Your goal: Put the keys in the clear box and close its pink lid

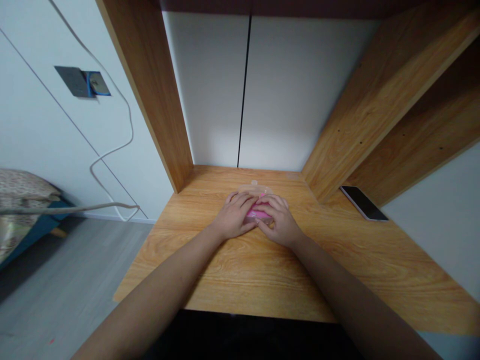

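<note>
In the head view a small see-through plastic box (258, 220) sits on the wooden desk, with something bright pink and soft-looking (258, 212) in it. What the pink stuff is, I cannot make out. My left hand (235, 216) curls round the box's left side, its fingertips at the far edge. From the right, my right hand (279, 219) closes round the other side, with its fingers bent over the pink stuff and the thumb at the near edge. A clear, lid-like flap (255, 189) shows just behind the fingers. Both hands hide much of the box.
A phone (364, 204) lies on the desk (247, 280) at the right, beside a wooden upright (326, 175). Another upright (150, 90) stands at the left. A white cable (129, 120) hangs by an opened wall socket (84, 82). A bed corner (26, 200) shows far left.
</note>
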{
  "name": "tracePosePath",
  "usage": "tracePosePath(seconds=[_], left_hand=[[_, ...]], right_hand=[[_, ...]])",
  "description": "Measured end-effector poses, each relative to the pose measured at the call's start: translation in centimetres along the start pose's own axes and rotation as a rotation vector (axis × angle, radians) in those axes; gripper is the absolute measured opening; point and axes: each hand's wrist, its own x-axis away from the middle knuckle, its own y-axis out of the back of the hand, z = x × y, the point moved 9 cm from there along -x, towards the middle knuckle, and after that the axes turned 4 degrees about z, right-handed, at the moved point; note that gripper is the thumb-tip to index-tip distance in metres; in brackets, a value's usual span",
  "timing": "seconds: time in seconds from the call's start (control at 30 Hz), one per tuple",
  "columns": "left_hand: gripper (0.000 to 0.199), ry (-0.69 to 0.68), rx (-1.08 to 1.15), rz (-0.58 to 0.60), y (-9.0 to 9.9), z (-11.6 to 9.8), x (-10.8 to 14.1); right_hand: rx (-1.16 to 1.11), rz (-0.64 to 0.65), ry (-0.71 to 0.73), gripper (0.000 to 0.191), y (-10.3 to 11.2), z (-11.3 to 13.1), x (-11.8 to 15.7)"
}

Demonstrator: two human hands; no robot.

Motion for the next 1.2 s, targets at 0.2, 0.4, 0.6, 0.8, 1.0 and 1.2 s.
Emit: tracePosePath(seconds=[0.2,0.4,0.6,0.8,1.0,1.2], left_hand=[[0.067,0.008,0.006,0.001,0.0,0.1,0.0],[0.067,0.003,0.002,0.003,0.1,0.0,-0.1],[0.067,0.002,0.000,-0.002,0.1,-0.1,-0.1],[0.068,0.009,-0.002,0.004,0.0,0.0,0.0],[0.070,0.004,-0.004,0.004,-0.1,0.2,0.0],[0.072,0.010,-0.008,0.007,-0.2,0.3,0.0]], right_hand=[[-0.050,-0.047,0.057,0.023,0.5,0.4,0.2],[-0.044,-0.082,0.116,0.012,1.1,0.9,0.2],[-0.049,-0.057,0.083,0.012,0.8,0.6,0.0],[-0.003,-0.028,0.037,0.023,0.4,0.1,0.0],[0.006,0.022,0.014,0.029,-0.2,-0.3,0.0],[-0.003,0.018,0.030,0.024,-0.2,-0.1,0.1]])
